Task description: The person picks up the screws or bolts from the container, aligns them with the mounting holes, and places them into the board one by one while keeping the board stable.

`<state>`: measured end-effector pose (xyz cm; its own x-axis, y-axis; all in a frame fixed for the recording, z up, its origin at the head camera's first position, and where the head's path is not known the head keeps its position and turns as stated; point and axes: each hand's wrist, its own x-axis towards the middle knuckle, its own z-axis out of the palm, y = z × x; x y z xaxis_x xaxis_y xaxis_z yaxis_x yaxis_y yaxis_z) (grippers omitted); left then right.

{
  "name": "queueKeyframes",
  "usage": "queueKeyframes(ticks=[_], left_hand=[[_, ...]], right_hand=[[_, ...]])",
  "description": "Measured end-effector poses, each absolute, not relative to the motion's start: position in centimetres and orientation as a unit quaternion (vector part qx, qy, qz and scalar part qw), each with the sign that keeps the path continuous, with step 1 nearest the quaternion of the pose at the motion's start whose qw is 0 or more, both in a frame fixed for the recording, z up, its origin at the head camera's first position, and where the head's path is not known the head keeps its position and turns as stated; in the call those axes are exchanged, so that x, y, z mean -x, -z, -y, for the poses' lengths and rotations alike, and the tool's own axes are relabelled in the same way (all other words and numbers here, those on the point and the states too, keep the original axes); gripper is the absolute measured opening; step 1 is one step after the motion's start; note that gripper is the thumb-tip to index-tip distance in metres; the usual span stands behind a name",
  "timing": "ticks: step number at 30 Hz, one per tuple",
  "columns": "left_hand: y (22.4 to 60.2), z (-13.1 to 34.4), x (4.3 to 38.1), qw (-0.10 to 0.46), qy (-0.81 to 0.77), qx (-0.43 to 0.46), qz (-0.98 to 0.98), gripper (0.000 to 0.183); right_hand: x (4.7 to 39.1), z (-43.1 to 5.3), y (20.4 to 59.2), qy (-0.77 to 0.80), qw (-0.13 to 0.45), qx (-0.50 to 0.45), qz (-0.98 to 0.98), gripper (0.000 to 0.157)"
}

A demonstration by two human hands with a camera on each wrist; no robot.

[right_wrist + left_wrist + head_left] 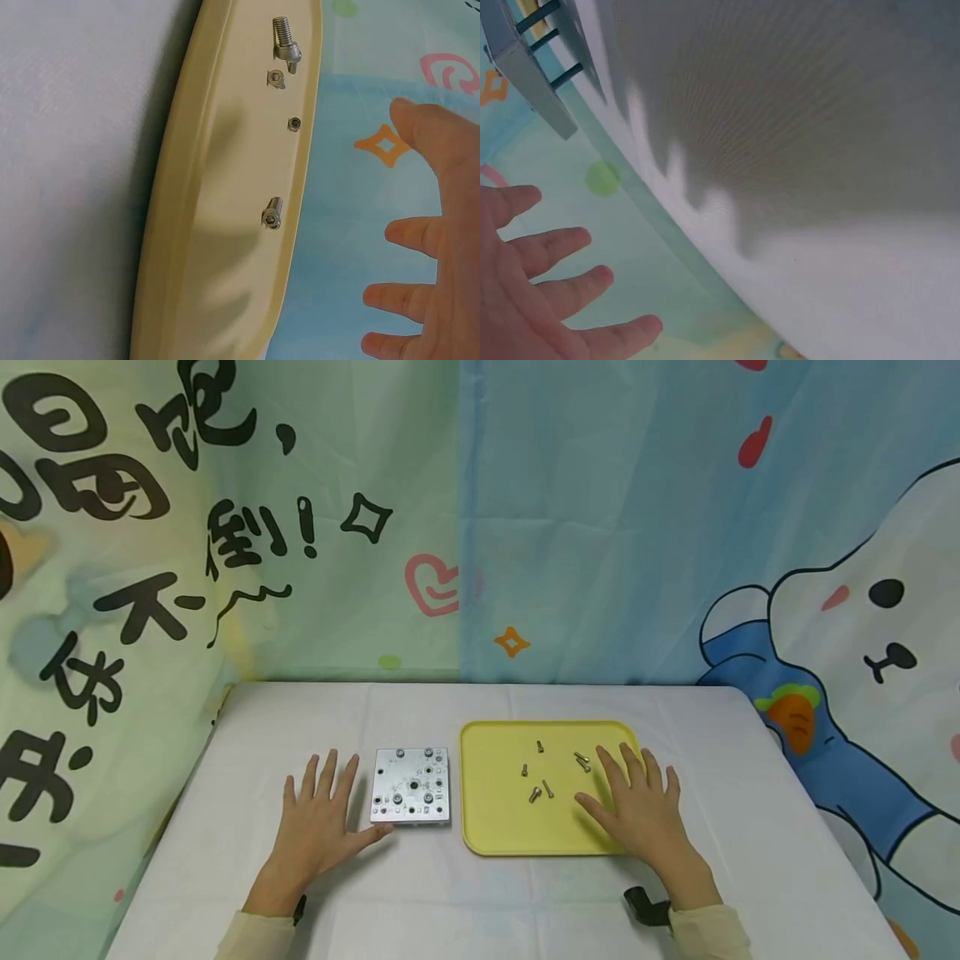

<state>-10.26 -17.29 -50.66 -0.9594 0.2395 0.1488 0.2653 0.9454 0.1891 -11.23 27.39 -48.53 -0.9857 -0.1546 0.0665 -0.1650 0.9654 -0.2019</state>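
Observation:
A square silver metal plate [390, 781] with holes and several screw heads in its top lies left of the middle of the table. Dark posts [567, 76] stick out beneath it in the left wrist view. My left hand [318, 827] is beside its left edge, fingers spread, thumb tip at the plate's near left corner, holding nothing. Right of the plate lies a yellow tray [495, 827] carrying several small metal screws [536, 794] of differing sizes. Over the tray's right side my right hand [648, 818] is spread, palm down and holding nothing, with its thumb toward the screws.
A white cloth [480, 893] covers the table. Behind it hang a green and a blue printed curtain [600, 568]. A black strap piece [647, 907] sticks out at my right wrist. The tray's raised rim [176, 187] shows in the right wrist view.

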Motion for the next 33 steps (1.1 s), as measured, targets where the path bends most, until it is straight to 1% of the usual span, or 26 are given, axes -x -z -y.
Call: queueKeyframes(ticks=[5, 9, 15, 19, 27, 33], left_hand=[[50.6, 17.3, 10.4, 0.05, 0.133, 0.128, 0.981, 0.106], [50.8, 17.3, 10.5, 0.04, 0.158, 0.13, 0.978, 0.103], [51.1, 17.3, 10.8, 0.029, 0.198, 0.141, 0.97, 0.097], [51.4, 17.3, 11.0, 0.014, 0.218, 0.144, 0.965, 0.093], [51.9, 17.2, 11.6, -0.034, 0.231, 0.163, 0.958, 0.093], [51.7, 17.0, 11.9, -0.05, 0.224, 0.17, 0.958, 0.097]], right_hand=[[11.4, -27.5, 48.4, -0.105, 0.024, -0.08, 0.991, 0.08], [11.5, -27.6, 48.3, -0.103, 0.036, -0.086, 0.99, 0.077], [11.9, -27.6, 48.0, -0.112, 0.054, -0.098, 0.987, 0.064], [12.3, -27.5, 47.8, -0.123, 0.064, -0.106, 0.985, 0.059], [13.5, -27.6, 48.1, -0.141, 0.092, -0.121, 0.978, 0.051], [14.7, -28.1, 48.4, -0.159, 0.095, -0.124, 0.975, 0.046]])
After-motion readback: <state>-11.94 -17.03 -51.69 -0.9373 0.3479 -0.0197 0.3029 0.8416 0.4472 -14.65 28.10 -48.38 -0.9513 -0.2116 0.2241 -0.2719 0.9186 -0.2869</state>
